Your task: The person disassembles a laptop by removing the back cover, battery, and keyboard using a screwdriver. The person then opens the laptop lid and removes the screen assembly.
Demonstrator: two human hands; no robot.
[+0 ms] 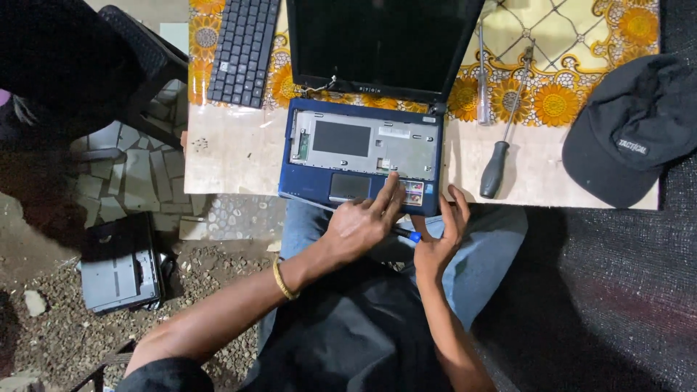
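Note:
A small blue laptop (305, 180) lies on the table with its keyboard taken out, so the grey metal plate (363, 138) inside shows. Its dark screen (381, 43) stands open at the back. My left hand (363, 218) rests on the laptop's front edge, fingers stretched to the palm rest beside the touchpad (350, 186). My right hand (439, 243) is at the laptop's front right corner, fingers spread upward, with a thin tool with a blue tip (408, 234) held against its palm.
The loose black keyboard (243, 51) lies at the back left. Two screwdrivers (483, 69), (501, 156) lie right of the laptop, and a black cap (628, 127) sits at the table's right edge. Another device (120, 272) lies on the gravel floor at left.

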